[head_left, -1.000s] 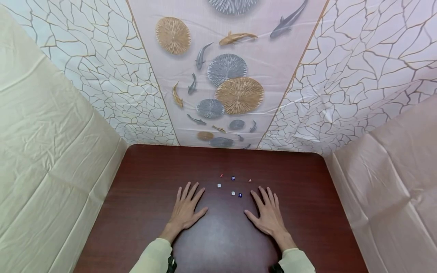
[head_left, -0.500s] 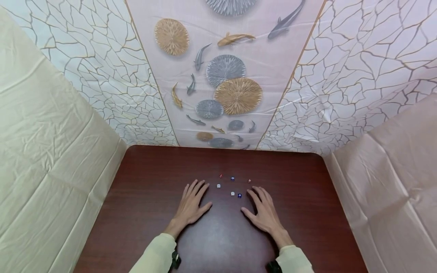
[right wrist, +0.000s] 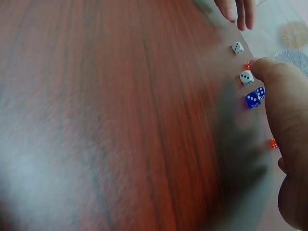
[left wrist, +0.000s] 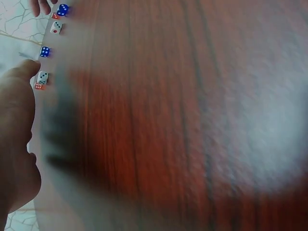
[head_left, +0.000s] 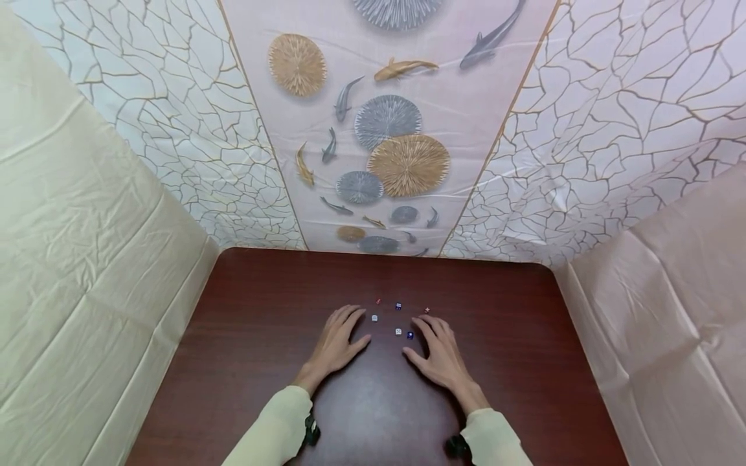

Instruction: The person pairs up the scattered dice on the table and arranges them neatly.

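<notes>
Small dice lie between my two hands: two white dice point(head_left: 375, 318) point(right wrist: 246, 77), two blue dice point(head_left: 398, 306) point(head_left: 410, 335) and two red dice point(head_left: 378, 301) point(right wrist: 273, 143). My left hand point(head_left: 338, 339) is left of the group, its fingers loosely bent and its fingertips close to the left white die. On the other side, my right hand point(head_left: 438, 353) has its fingers spread, index tip just right of the nearer blue die and below the right red die. Neither hand holds anything. In both wrist views a thumb stands near the dice.
The dice lie on a dark red-brown wooden table point(head_left: 373, 414). A patterned cloth point(head_left: 402, 220) with fish and discs hangs beyond its far edge. Pale cloth walls point(head_left: 87, 272) stand at the left and right sides.
Both hands have moved inward toward the dice, left hand to the right and right hand to the left. Their fingers are less spread than before. The dice have stayed in place.
</notes>
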`<state>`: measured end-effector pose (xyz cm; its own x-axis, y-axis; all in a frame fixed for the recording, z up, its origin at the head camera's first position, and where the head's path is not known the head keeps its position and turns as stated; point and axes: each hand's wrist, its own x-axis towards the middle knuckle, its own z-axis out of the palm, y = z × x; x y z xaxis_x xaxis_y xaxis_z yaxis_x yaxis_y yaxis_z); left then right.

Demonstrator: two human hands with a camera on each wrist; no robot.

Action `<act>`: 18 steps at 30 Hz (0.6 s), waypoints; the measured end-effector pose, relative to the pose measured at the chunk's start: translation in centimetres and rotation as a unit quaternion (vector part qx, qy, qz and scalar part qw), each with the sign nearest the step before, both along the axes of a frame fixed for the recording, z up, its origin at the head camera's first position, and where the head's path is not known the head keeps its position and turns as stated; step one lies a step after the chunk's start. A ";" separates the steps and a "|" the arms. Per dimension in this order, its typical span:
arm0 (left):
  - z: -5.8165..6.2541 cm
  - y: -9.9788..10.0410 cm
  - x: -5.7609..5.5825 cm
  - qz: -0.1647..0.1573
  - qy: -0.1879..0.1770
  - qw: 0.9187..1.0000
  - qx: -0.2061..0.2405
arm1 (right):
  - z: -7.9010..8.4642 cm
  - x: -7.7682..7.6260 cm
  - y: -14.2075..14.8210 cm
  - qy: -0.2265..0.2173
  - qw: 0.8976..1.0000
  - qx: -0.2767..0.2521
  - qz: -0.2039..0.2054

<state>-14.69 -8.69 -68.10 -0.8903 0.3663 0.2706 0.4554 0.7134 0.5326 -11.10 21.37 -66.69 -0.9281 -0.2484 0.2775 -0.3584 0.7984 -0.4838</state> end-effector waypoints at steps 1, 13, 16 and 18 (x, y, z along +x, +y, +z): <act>0.0 0.2 -0.1 -0.001 -0.002 1.000 0.002 | 0.0 -0.1 -0.1 0.001 1.000 -0.001 0.000; 0.1 1.2 -1.5 0.000 0.000 1.000 -0.006 | -0.1 -1.4 -0.9 0.020 1.000 -0.006 0.021; 0.0 1.4 -1.7 -0.002 0.003 1.000 -0.004 | -0.1 -1.7 -1.1 0.016 1.000 -0.008 0.024; -0.1 1.4 -1.9 -0.002 0.001 1.000 -0.005 | -0.1 -1.8 -1.3 0.011 1.000 -0.008 0.025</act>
<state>-16.57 -7.29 -68.20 -0.8880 0.3726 0.2695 0.4599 0.7166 0.5244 -12.92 20.05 -66.75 -0.9083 -0.2893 0.3021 -0.4081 0.7711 -0.4887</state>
